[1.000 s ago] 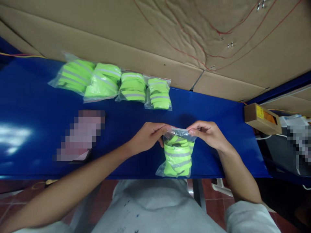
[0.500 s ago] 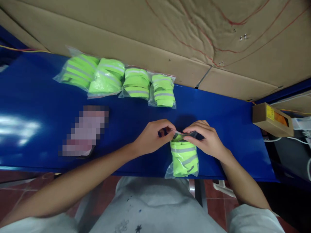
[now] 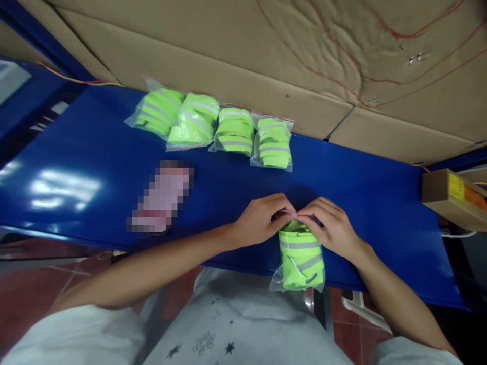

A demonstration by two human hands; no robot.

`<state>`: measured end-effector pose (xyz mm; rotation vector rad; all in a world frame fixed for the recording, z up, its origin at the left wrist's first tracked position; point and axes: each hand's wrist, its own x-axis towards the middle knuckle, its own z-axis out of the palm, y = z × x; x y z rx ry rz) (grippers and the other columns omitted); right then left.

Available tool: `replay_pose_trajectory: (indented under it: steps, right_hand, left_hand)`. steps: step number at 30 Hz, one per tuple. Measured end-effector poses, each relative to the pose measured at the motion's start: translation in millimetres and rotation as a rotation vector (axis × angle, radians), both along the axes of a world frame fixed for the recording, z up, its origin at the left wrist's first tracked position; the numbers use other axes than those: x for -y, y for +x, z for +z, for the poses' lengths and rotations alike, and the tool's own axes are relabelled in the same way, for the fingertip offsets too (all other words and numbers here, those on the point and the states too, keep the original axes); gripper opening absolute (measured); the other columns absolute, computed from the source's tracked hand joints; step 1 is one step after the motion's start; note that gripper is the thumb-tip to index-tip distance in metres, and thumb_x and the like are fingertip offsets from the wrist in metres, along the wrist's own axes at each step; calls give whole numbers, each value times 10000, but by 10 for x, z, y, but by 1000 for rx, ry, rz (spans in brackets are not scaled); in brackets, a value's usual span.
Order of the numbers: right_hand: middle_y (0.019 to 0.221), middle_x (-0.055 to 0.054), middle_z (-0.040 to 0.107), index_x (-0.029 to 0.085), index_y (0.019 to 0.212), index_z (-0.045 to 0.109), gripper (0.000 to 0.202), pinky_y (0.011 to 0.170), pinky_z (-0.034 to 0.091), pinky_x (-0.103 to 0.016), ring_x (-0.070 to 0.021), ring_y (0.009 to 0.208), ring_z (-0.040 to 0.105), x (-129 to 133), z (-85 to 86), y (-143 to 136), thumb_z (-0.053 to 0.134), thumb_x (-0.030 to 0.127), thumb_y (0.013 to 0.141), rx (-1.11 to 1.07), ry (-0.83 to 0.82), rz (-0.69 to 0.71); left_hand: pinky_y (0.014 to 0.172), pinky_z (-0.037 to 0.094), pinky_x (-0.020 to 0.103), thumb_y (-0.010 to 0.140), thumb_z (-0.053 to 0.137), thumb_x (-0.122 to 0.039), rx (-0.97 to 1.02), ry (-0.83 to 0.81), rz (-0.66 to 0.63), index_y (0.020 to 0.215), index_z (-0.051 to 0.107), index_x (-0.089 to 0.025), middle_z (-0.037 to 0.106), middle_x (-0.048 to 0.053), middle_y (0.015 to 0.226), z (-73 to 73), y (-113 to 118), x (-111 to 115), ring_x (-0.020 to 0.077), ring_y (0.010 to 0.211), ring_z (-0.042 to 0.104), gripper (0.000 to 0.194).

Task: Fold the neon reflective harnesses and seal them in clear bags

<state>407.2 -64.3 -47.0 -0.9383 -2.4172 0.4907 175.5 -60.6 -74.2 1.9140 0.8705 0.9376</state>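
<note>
A clear plastic bag (image 3: 302, 258) holding folded neon-yellow fabric with grey reflective stripes lies at the front edge of the blue table. Its top edge is pinched between the thumb and fingers of my left hand (image 3: 262, 220). From the other side, my right hand (image 3: 333, 225) pinches the same edge, the fingertips of both hands touching. Several similar filled bags (image 3: 235, 131) lie in a row along the back of the table, away from my hands.
A pixelated flat item (image 3: 162, 197) lies left of my hands on the blue table (image 3: 228, 177). Brown cardboard (image 3: 228, 56) with red wires covers the back. An open-fronted box (image 3: 452, 197) sits at the right end.
My hands have come together along the bag's top edge, closing the gap between their fingertips. The camera view has shifted, so the table items appear farther right.
</note>
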Motion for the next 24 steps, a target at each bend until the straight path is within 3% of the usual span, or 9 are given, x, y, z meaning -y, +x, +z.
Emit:
replay_pose_trajectory:
  steps: [4,9,16,24]
  right_hand:
    - [898,-58,717,222,1016,660,110,775,482,-363,-200,824,622,24,9,-17,553,200,1033,59,22,-11]
    - [953,-39,734,225,1059,640,49,803,438,-360,-185,849,646,-52,61,75,601,233,1029,118,-2,-8]
    - [993,-64,717,239,1086,660,102,800,512,-336,-194,900,668,-70,86,190,587,204,1023,52,-124,-5]
    - [946,-48,758,263,1018,750,77,732,545,-317,-192,820,710,-126,148,350,702,286,963,-50,-202,-137]
  left_hand:
    - [727,488,234,982,666,-301,-8,-27,4,927,727,-180,730,29,895,41,-14,-31,118,786,664,146]
    - [820,527,252,1016,609,-301,-71,0,-88,1049,774,-206,780,38,1005,114,-119,-129,143,908,726,193]
    - [815,497,249,1057,523,-277,-116,74,-1,1042,732,-197,777,24,1027,78,-159,-114,137,933,718,224]
    - [728,464,237,1057,510,-315,-81,46,110,1010,685,-177,721,38,967,155,-174,-131,131,853,661,227]
